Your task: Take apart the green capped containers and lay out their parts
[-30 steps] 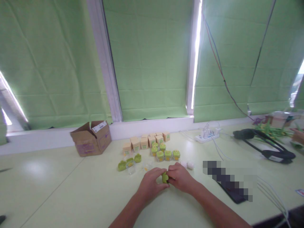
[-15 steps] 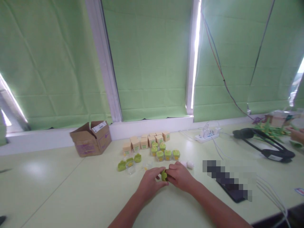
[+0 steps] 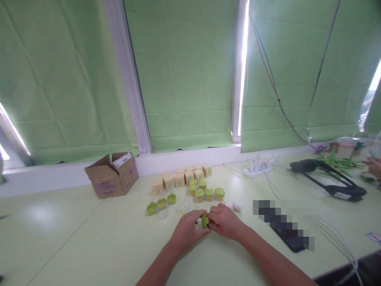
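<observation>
Between my two hands is a small green scalloped lid, standing on edge just above the table. My left hand pinches it from the left, thumb below and fingers above. From the right, the fingers of my right hand press into its hollow side; their tips are partly hidden. Beyond the hands stand several small clear jars with green lids. To the left lie loose green lids and a clear cup. A white rounded piece lies just past my right hand.
Several small tan boxes stand behind the jars. An open cardboard box is at the back left. On the right are a power strip, a black headset-like strap, a dark flat device and another person's hand.
My hands stay around the green lid with almost no change in grip. The view has shifted slightly. At the far right, the other person's hand has moved a little.
</observation>
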The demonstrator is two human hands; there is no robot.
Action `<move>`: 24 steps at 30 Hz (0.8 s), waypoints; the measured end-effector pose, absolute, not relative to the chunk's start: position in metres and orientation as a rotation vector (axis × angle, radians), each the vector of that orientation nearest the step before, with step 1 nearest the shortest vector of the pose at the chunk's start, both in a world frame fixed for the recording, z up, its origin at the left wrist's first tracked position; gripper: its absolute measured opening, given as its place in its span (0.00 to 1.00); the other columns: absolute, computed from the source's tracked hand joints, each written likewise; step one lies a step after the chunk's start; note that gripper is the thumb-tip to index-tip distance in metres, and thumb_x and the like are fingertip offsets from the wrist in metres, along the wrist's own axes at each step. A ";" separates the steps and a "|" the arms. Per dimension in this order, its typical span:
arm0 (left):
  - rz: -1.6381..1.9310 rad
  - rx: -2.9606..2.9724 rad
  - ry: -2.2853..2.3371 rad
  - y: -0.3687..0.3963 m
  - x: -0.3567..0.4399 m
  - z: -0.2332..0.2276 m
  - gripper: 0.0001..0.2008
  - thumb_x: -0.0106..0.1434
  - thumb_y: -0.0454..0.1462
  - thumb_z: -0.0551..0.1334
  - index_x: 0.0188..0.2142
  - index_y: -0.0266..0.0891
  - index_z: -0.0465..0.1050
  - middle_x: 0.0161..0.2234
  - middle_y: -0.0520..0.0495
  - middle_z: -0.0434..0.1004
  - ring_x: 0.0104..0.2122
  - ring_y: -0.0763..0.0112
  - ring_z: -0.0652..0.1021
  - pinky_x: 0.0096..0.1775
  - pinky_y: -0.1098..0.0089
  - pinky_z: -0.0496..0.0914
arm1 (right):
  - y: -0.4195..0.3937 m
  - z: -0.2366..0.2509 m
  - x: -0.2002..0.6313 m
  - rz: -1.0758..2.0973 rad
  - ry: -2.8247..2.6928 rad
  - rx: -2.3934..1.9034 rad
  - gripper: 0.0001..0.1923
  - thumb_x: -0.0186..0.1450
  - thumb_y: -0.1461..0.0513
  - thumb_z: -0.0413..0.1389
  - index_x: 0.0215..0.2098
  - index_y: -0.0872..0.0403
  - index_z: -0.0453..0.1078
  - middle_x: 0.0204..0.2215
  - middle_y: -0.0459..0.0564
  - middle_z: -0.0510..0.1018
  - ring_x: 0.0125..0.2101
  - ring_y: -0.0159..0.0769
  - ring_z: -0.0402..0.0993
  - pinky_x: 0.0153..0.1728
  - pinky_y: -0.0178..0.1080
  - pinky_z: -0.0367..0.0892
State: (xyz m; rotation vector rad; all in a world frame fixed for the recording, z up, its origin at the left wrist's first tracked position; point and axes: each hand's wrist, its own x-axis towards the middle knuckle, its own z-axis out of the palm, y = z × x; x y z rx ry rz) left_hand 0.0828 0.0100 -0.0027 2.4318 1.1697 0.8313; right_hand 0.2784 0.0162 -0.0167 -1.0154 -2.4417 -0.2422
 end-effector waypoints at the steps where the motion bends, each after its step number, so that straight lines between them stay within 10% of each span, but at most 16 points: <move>1: 0.828 2.428 1.172 0.010 0.083 -0.002 0.26 0.49 0.40 0.69 0.49 0.44 0.70 0.47 0.46 0.76 0.44 0.61 0.75 0.45 0.65 0.70 | 0.015 -0.016 0.279 -0.219 -2.443 -1.017 0.01 0.61 0.63 0.55 0.32 0.53 0.68 0.27 0.44 0.71 0.30 0.31 0.66 0.31 0.36 0.52; 24: 0.757 2.347 1.439 0.013 0.074 0.009 0.17 0.52 0.37 0.65 0.43 0.42 0.70 0.40 0.48 0.77 0.40 0.64 0.75 0.41 0.71 0.65 | 0.015 -0.007 0.293 0.116 -1.975 -1.288 0.05 0.61 0.66 0.49 0.34 0.53 0.66 0.28 0.45 0.72 0.27 0.31 0.66 0.31 0.32 0.57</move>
